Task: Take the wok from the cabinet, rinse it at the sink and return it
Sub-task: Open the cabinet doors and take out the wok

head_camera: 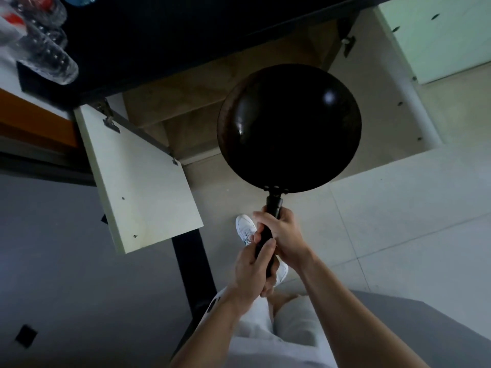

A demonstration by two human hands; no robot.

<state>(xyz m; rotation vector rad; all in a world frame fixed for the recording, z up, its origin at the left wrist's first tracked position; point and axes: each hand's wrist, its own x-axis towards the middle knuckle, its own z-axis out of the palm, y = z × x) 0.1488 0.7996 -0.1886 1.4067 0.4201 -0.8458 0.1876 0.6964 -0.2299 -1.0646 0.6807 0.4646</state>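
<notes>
The wok (289,128), a round black pan with a long dark handle (273,205), is being held in the air in front of the open cabinet (186,102) under the counter. It is hanging clear of the floor, with its bowl pointing away from the person and overlapping the cabinet opening. Working from the left, clear plastic bottles (50,57) are showing at the upper left corner, beside the dark countertop (159,35). Below them the left cabinet door (140,176) is standing swung wide open, hanging on a metal hinge (110,123). A white shoe (245,228) is resting on the pale tiled floor (398,221) just left of the handle. The left hand (252,272) is gripping the lower end of the handle, its fingers curling round it and its thumb lying along the top. The right hand (285,235) is gripping the handle just above, nearer the bowl, with its fingers wrapping tightly round it; the two hands are touching. Two bright glints are showing on the wok's dark surface, and whether its hollow or its underside is facing the camera cannot be told. At the upper right the right cabinet door (435,35) is standing open, well apart from the wok.
</notes>
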